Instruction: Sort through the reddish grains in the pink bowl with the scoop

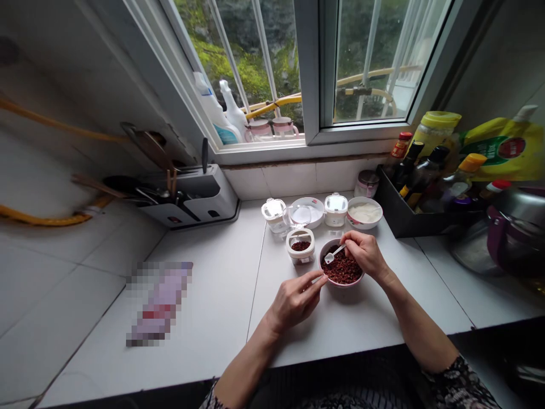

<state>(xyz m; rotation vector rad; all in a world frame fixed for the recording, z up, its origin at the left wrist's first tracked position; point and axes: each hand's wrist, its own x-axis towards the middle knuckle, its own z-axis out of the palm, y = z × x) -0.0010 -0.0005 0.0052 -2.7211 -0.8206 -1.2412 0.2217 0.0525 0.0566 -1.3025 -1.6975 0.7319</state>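
Note:
My right hand [361,253] pinches the handle of a small white plastic spoon [329,258]. The spoon's scoop rests over dark red dried grains, perhaps peppercorns, in a round bowl [343,284] with a pinkish rim. At the bowl's near left edge, the fingertips of my left hand [297,300] are closed on the rim. Just left of the bowl stands a small clear seasoning jar [301,257] with a pale collar, holding some of the same red grains. Its lid seems to be raised at the back.
Behind are two lidded jars [275,215] [336,209], a dish of white powder [314,213] and a bowl of white grains [365,213]. A bottle rack [400,218] and metal pot [477,250] stand right; a utensil holder [213,199] and blurred-out packet [159,304] lie left.

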